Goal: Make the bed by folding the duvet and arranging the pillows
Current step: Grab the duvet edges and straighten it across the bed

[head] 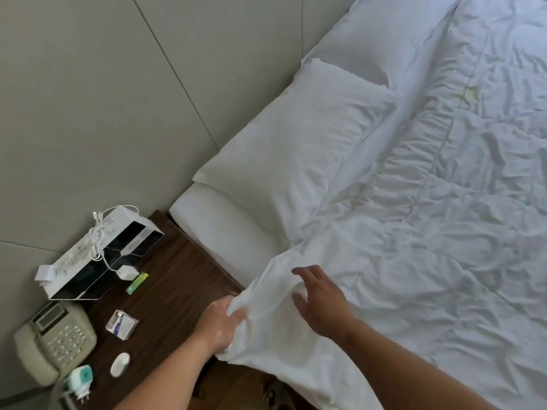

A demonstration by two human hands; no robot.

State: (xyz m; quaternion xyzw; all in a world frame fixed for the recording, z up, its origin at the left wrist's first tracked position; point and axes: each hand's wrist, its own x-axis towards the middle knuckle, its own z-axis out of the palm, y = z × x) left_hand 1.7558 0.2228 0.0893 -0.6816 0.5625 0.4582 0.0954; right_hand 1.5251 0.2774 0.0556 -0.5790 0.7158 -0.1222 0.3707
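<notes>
A nightstand (pixel 177 276) with a phone (pixel 56 338) stands far left. Just beside it the left hand (pixel 225 324) clenches the near corner of the duvet (pixel 429 232), cloth bunched in curled fingers. The right hand (pixel 319 303) is next along, fingers spread and loose over that corner; whether it touches, I cannot tell. One duvet spreads rightward from both hands. Two pillows lie beyond its top edge, the near pillow (pixel 296 161) and the far pillow (pixel 384 39), set end to end along the wall, with the left hand nearer them.

We see the white duvet (pixel 429 232) spread crumpled across the bed (pixel 225 226), its near corner bunched up at the bed's edge. Two white pillows lie at the head: the near pillow (pixel 296 137), creased, touching the far pillow (pixel 384 34).
</notes>
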